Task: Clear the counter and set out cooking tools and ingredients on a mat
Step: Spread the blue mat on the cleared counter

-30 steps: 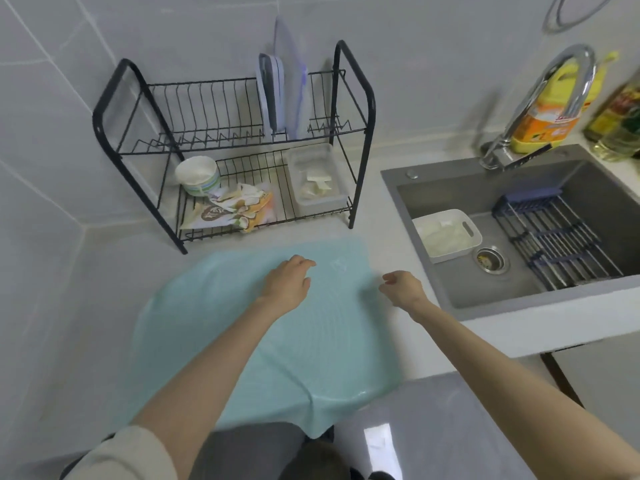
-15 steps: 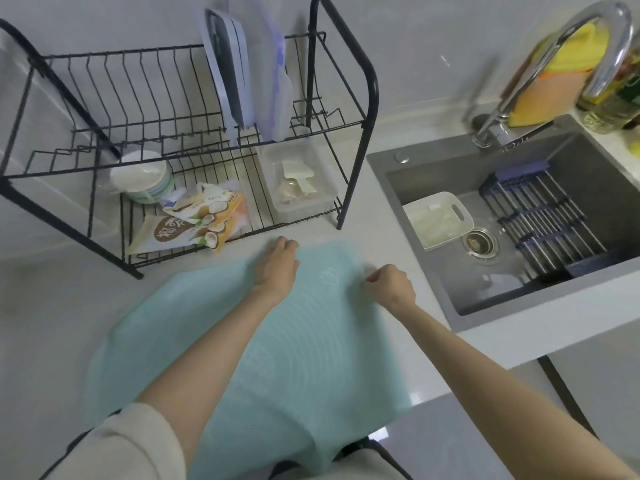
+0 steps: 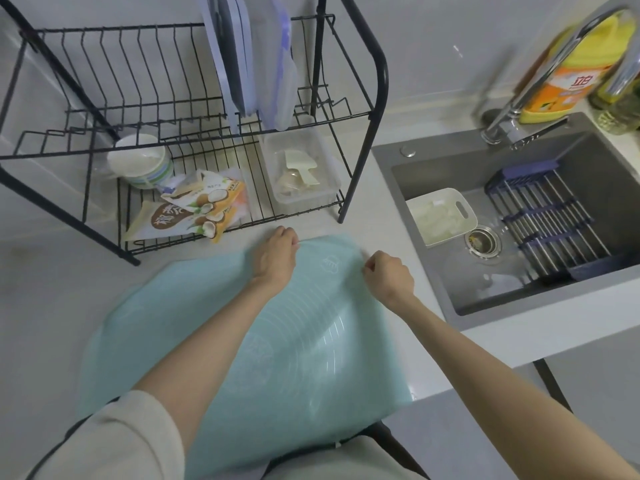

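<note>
A view from above of a pale grey kitchen bench (image 3: 52, 296). In the centre and lower half of the frame lies a thin, pale turquoise silicone mat (image 3: 311, 341) printed with faint white rings. Its near edge hangs over the front of the bench toward the person.

Both hands are at the mat's far edge, just below the middle of the frame. The left hand (image 3: 275, 258) is curled, its fingertips on or pinching that edge. The right hand (image 3: 389, 275) is closed in a loose fist, thumb and forefinger pinching the mat's far right corner. Neither holds anything else.

In the upper left stands a black wire two-tier dish rack (image 3: 346, 109). Its lower shelf holds a white bowl with striped sides (image 3: 140, 164), coconut-printed food packets (image 3: 194, 209) and a clear plastic tub of pale utensils (image 3: 299, 168). Its upper tier holds pale cutting boards standing on edge (image 3: 235, 64). At right is a grey sink (image 3: 433, 306) with a white basket inside (image 3: 441, 216).

The step in hand appears to be laying the mat out. Nothing stands on it yet. Next, the mat likely needs drawing farther onto the bench and smoothing flat, before tools and ingredients are brought over from the rack.
</note>
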`<state>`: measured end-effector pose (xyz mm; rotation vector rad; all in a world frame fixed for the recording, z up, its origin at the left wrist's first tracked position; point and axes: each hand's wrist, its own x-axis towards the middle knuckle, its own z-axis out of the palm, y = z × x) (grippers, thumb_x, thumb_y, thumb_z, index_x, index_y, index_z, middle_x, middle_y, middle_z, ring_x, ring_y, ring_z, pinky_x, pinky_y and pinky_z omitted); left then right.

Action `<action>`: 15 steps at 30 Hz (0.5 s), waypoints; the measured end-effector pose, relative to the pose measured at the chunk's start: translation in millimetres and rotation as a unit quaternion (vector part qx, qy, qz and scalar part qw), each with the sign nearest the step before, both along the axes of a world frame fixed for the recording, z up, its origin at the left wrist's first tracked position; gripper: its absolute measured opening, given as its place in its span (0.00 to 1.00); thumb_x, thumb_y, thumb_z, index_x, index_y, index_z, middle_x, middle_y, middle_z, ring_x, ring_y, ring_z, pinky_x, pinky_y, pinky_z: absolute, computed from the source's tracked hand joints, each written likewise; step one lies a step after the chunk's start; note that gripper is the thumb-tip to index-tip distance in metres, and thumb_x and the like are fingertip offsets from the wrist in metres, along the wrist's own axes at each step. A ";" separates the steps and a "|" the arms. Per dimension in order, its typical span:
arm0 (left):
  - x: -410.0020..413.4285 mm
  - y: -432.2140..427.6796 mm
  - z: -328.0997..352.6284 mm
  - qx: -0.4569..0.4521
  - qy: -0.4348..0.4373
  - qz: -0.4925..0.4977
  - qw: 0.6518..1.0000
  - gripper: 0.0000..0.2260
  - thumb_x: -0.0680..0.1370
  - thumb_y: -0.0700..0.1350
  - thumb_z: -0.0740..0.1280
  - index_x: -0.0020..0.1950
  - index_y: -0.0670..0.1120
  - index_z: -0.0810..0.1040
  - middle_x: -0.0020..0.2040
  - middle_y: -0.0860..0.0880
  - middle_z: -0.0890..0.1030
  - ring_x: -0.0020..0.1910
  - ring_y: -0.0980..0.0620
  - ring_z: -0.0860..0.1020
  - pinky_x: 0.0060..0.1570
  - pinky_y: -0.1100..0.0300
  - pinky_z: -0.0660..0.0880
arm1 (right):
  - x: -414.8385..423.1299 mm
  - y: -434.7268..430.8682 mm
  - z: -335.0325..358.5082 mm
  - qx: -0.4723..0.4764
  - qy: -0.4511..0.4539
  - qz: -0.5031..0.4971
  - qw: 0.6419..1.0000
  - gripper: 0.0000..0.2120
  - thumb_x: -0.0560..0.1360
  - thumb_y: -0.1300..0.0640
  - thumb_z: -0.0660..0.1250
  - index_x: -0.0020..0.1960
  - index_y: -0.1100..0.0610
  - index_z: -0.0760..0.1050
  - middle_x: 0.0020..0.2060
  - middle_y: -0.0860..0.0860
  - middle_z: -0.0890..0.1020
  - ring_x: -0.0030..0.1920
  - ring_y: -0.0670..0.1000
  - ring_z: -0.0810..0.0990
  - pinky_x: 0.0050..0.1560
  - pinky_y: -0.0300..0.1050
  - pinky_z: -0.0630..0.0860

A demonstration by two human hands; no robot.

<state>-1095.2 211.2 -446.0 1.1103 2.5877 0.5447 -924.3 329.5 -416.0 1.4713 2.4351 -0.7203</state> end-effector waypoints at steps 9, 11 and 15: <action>1.0 6.5 2.6 0.027 -0.013 0.063 0.998 0.04 0.80 0.41 0.61 0.51 0.43 0.75 0.51 0.46 0.77 0.48 0.45 0.76 0.45 0.50 0.73 | -13.3 19.1 -3.9 0.008 -0.004 0.036 0.999 0.09 0.78 0.57 0.58 0.55 0.59 0.72 0.52 0.57 0.78 0.51 0.60 0.76 0.44 0.46 0.70; 4.3 5.2 3.3 0.032 -0.032 0.076 0.996 0.08 0.79 0.41 0.61 0.56 0.44 0.75 0.53 0.46 0.77 0.51 0.45 0.77 0.47 0.51 0.73 | -12.0 22.2 -7.9 -0.031 0.016 0.013 0.999 0.09 0.77 0.57 0.60 0.56 0.57 0.72 0.52 0.55 0.78 0.51 0.59 0.77 0.45 0.46 0.72; 11.6 -2.6 7.0 0.047 -0.061 0.084 0.993 0.13 0.79 0.39 0.61 0.62 0.45 0.74 0.55 0.47 0.78 0.54 0.46 0.77 0.53 0.50 0.74 | -16.5 33.0 -7.6 -0.175 0.134 -0.091 0.971 0.18 0.73 0.53 0.69 0.60 0.55 0.71 0.51 0.50 0.78 0.50 0.54 0.78 0.49 0.47 0.76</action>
